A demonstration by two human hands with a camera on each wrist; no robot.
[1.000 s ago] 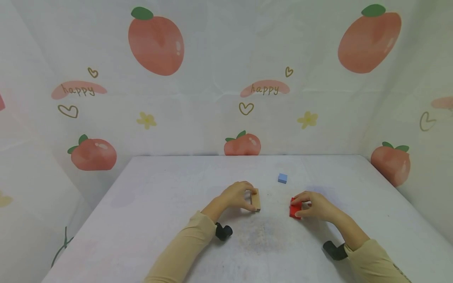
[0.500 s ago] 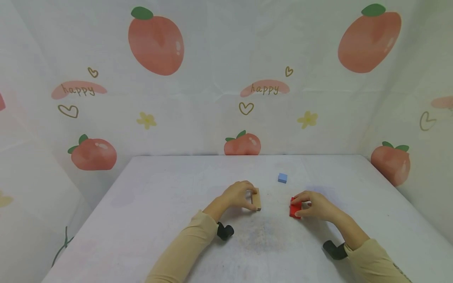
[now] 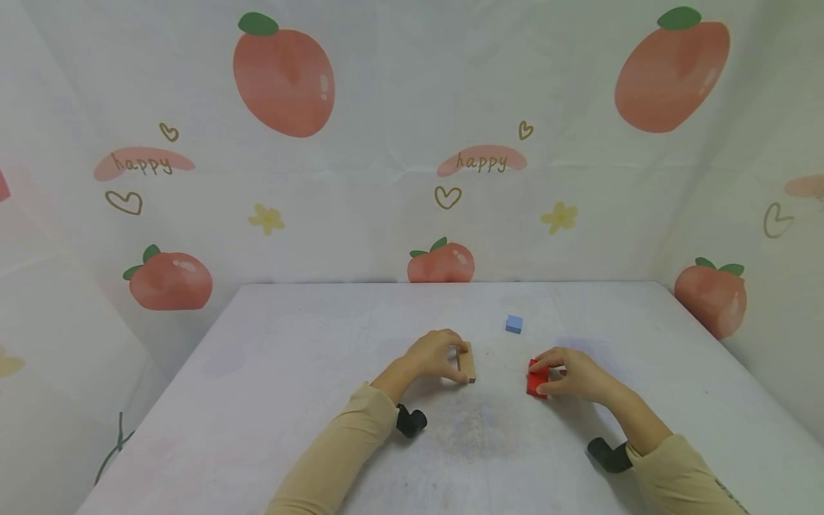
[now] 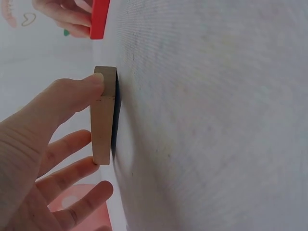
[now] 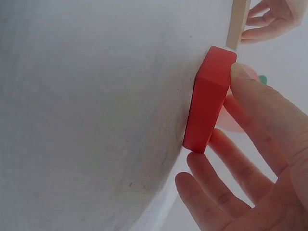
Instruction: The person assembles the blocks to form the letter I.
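Note:
A plain wooden block [image 3: 468, 362] is pinched by my left hand [image 3: 433, 355], thumb at its near end and fingertips at its far end. The left wrist view shows the thumb pressing the wooden block's end [image 4: 103, 125], with a dark strip under its lower side. To the right, my right hand [image 3: 576, 374] pinches a red block [image 3: 537, 379] lengthwise in the same way. In the right wrist view the red block [image 5: 209, 96] lies along the white surface, its far end against the fingertips. The two blocks are apart, with a gap between them.
A small blue block [image 3: 513, 325] lies farther back on the white table [image 3: 309, 372], behind and between both hands. Dark wrist-worn devices [image 3: 410, 422] stick out near each cuff. A fruit-printed curtain [image 3: 380, 143] stands behind the table and at its sides.
The left hand and wooden block have shifted very slightly right and away. The right hand, red block and blue block look unmoved.

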